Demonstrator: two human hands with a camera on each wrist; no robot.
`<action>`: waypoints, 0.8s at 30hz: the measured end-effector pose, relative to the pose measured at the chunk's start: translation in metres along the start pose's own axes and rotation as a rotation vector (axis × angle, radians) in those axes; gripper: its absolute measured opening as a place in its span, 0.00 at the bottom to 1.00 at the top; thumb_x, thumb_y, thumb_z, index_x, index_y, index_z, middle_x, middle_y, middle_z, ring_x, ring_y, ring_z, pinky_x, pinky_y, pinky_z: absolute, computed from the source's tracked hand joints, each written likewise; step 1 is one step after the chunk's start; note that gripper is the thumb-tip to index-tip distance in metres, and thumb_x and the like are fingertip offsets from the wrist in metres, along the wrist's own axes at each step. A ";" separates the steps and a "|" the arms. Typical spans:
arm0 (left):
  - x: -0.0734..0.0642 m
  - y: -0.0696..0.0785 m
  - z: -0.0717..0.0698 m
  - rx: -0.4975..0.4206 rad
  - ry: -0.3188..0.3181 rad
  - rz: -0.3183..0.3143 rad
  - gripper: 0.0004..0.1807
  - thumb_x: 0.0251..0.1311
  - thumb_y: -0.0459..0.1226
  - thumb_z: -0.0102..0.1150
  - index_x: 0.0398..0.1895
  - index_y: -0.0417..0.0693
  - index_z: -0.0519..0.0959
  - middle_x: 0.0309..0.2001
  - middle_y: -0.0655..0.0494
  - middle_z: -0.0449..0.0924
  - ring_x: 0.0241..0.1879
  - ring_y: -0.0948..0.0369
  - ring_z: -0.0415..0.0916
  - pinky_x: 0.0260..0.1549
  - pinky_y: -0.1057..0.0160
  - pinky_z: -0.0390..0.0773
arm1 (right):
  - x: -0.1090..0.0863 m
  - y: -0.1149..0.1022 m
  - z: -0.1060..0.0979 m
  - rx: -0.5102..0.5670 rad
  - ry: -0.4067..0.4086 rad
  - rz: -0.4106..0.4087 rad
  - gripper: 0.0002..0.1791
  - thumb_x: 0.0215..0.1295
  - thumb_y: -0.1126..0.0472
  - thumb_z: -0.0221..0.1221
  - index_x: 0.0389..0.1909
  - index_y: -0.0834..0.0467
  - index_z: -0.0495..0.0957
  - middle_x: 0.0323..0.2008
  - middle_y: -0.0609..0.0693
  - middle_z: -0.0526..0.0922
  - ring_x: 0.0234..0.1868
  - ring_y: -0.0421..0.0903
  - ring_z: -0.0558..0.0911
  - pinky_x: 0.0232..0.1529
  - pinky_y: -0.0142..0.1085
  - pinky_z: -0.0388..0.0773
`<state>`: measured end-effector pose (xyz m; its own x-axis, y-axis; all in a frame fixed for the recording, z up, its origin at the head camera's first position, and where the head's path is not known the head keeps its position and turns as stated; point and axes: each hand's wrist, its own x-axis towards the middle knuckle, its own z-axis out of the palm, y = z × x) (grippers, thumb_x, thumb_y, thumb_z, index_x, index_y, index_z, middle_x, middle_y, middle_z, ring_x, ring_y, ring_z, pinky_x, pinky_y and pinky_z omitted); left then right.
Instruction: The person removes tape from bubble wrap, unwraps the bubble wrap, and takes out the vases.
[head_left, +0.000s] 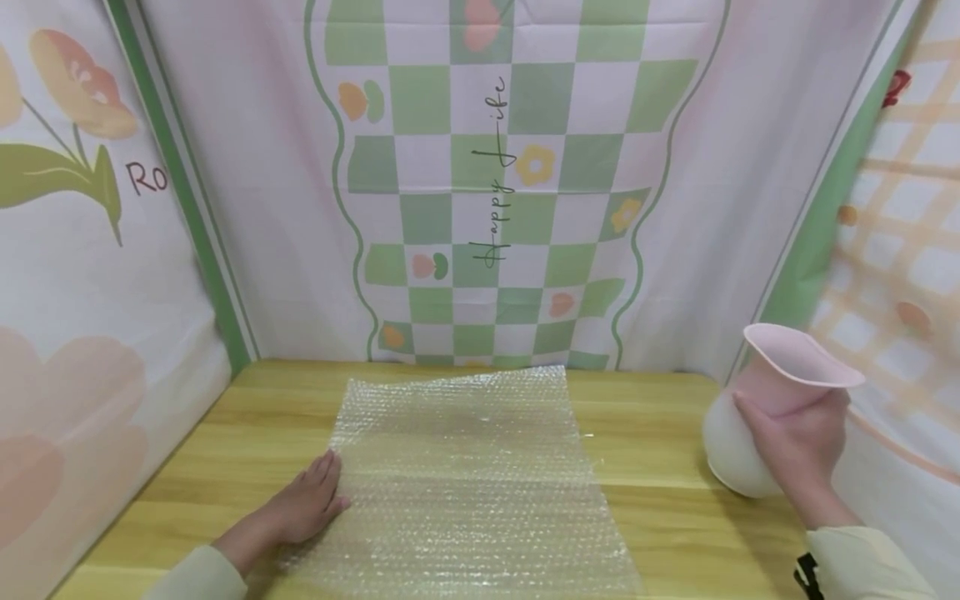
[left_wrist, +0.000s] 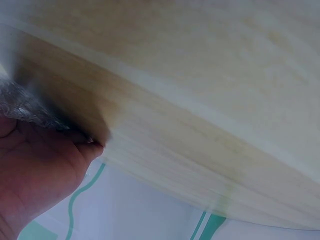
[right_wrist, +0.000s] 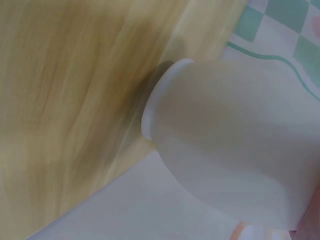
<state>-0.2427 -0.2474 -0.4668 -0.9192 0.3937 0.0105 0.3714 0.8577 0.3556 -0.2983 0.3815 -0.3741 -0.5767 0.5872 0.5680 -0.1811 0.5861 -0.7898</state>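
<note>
A sheet of clear bubble wrap (head_left: 465, 483) lies spread flat over the middle of the wooden table. My left hand (head_left: 306, 502) rests on its left edge with the fingers extended. In the left wrist view that hand (left_wrist: 45, 170) is beside a crumpled bit of the wrap (left_wrist: 30, 105). At the right side, my right hand (head_left: 806, 442) grips a vase (head_left: 738, 446) round its neck. It has a pink flared, wavy rim and a rounded white body, and it tilts slightly. The right wrist view shows the vase's foot ring close over the tabletop, casting a shadow.
The light wooden table (head_left: 652, 433) reaches a back edge against a hanging cloth (head_left: 480, 208) with green checks and printed words. Printed cloth walls (head_left: 67, 333) stand at both sides. Near the right sleeve hangs a small black strap (head_left: 807, 575).
</note>
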 end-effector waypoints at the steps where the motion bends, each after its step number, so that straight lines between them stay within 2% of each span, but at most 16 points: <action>1: 0.000 -0.001 0.001 -0.003 0.005 0.008 0.38 0.72 0.45 0.47 0.66 0.16 0.52 0.68 0.19 0.44 0.68 0.30 0.45 0.63 0.33 0.51 | 0.001 0.002 0.000 0.006 -0.001 -0.009 0.52 0.39 0.64 0.77 0.67 0.41 0.61 0.43 0.34 0.72 0.43 0.32 0.71 0.52 0.25 0.65; 7: 0.001 -0.005 0.003 0.007 0.020 0.045 0.38 0.72 0.43 0.48 0.65 0.14 0.53 0.67 0.17 0.45 0.66 0.28 0.45 0.60 0.30 0.51 | 0.008 0.012 -0.003 0.054 -0.005 -0.058 0.51 0.38 0.67 0.76 0.66 0.42 0.64 0.43 0.36 0.75 0.42 0.33 0.73 0.51 0.24 0.68; 14: 0.000 0.001 -0.001 0.016 -0.005 0.006 0.38 0.73 0.45 0.47 0.66 0.16 0.52 0.68 0.20 0.44 0.69 0.31 0.44 0.63 0.34 0.51 | 0.013 0.018 -0.005 0.093 0.009 -0.109 0.46 0.36 0.70 0.75 0.61 0.44 0.72 0.39 0.40 0.79 0.39 0.34 0.76 0.46 0.22 0.69; 19: 0.000 0.002 -0.001 0.011 -0.012 -0.004 0.38 0.73 0.45 0.46 0.67 0.17 0.51 0.69 0.20 0.44 0.69 0.31 0.44 0.64 0.35 0.51 | 0.014 0.019 -0.004 0.107 -0.006 -0.118 0.47 0.37 0.71 0.75 0.62 0.44 0.71 0.40 0.41 0.79 0.41 0.35 0.76 0.48 0.22 0.69; 24: 0.000 -0.001 0.000 -0.010 0.006 0.021 0.38 0.72 0.44 0.47 0.65 0.15 0.51 0.67 0.18 0.44 0.67 0.29 0.44 0.62 0.32 0.51 | 0.015 0.020 -0.003 0.088 -0.014 -0.102 0.48 0.37 0.71 0.75 0.63 0.44 0.69 0.41 0.40 0.78 0.41 0.34 0.75 0.48 0.22 0.69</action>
<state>-0.2434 -0.2479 -0.4675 -0.9119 0.4098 0.0240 0.3896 0.8458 0.3645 -0.3083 0.4039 -0.3809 -0.5626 0.5192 0.6433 -0.3077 0.5908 -0.7459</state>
